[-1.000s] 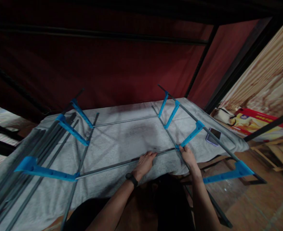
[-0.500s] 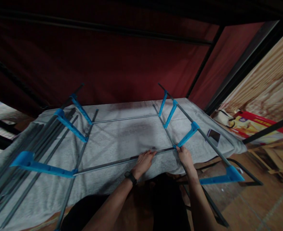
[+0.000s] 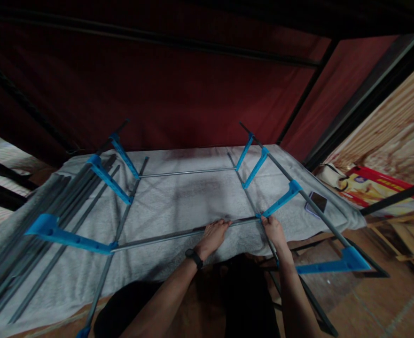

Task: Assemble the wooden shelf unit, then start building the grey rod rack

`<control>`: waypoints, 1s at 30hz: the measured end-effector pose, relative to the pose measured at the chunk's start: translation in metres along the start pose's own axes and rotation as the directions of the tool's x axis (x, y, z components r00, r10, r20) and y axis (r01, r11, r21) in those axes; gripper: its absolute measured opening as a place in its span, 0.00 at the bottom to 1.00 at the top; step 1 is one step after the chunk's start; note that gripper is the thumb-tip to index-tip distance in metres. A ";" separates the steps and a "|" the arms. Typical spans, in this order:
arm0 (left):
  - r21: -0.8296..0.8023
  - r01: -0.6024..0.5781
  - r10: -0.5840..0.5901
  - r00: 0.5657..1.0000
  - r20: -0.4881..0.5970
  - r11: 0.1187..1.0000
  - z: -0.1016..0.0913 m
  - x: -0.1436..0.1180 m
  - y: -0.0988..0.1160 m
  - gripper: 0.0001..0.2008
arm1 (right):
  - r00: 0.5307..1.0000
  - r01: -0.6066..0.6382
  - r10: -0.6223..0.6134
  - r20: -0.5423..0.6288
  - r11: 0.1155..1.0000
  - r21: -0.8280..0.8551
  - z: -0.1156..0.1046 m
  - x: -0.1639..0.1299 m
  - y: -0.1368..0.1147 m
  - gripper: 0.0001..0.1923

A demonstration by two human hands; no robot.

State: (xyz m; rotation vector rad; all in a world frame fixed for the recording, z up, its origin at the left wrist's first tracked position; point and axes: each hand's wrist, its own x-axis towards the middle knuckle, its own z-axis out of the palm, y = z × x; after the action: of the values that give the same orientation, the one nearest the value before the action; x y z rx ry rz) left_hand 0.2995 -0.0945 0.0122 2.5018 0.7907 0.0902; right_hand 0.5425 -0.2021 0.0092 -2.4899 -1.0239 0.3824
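A frame of grey metal rods and blue plastic connectors lies on a grey blanket [image 3: 178,202]. My left hand [image 3: 214,234], with a black watch on the wrist, is closed around the near cross rod [image 3: 157,240]. My right hand [image 3: 273,229] grips the joint where that rod meets a blue connector [image 3: 280,201] on the right side rail. Another cross rod [image 3: 187,172] spans the frame farther back. Blue connectors [image 3: 69,237] stand along the left rail too.
Several loose grey rods [image 3: 23,263] lie in a bundle at the blanket's left edge. A phone [image 3: 316,203] rests on the blanket's right edge. A dark red cloth wall stands behind, black frame bars around it. Wooden boards and a red box [image 3: 383,188] lie at right.
Both hands stay on the near cross rod and its right joint. Only the view has shifted slightly; the frame has barely moved.
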 end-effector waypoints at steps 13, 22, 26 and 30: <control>0.002 -0.007 0.007 1.000 -0.001 1.000 0.007 -0.003 -0.006 0.29 | 0.999 0.025 -0.029 -0.023 0.991 -0.129 0.011 -0.007 -0.007 0.17; 0.015 -0.017 0.017 1.000 0.005 1.000 0.008 -0.007 -0.007 0.30 | 0.999 0.022 -0.027 -0.044 0.993 -0.113 0.015 -0.013 -0.008 0.16; 0.030 -0.016 0.016 1.000 0.014 0.999 0.009 -0.007 -0.007 0.31 | 0.999 -0.001 -0.003 -0.034 0.993 -0.117 0.015 -0.012 -0.010 0.17; 0.049 -0.028 0.026 0.999 0.029 0.998 0.008 -0.007 -0.007 0.29 | 1.000 -0.027 0.026 -0.011 0.995 -0.100 0.015 -0.012 -0.013 0.18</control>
State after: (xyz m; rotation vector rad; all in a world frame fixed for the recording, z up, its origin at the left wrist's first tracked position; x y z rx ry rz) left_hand 0.2922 -0.0974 0.0024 2.5545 0.7566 0.0454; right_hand 0.5202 -0.1985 0.0034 -2.5941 -1.0308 0.3350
